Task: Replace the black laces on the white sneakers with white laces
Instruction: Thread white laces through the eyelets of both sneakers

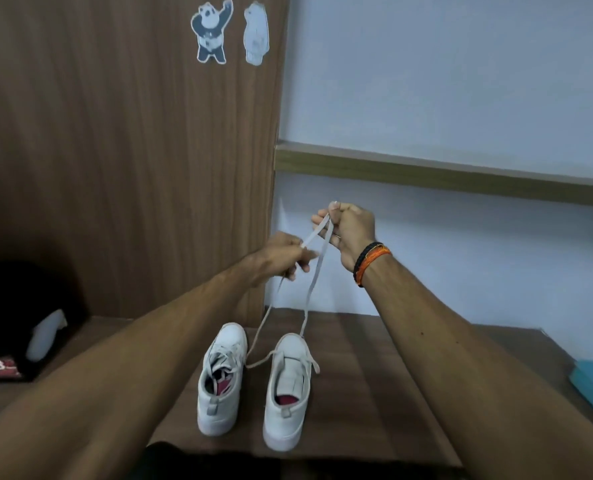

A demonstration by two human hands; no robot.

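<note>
White lace [311,282] from right sneaker [288,389] pinched by left grip [284,254] and right grip [347,230].

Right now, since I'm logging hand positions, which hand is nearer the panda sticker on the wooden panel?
Left. The left hand is raised by the wooden panel's edge, below the panda sticker. The right hand is a little higher but further right, before the pale wall.
</note>
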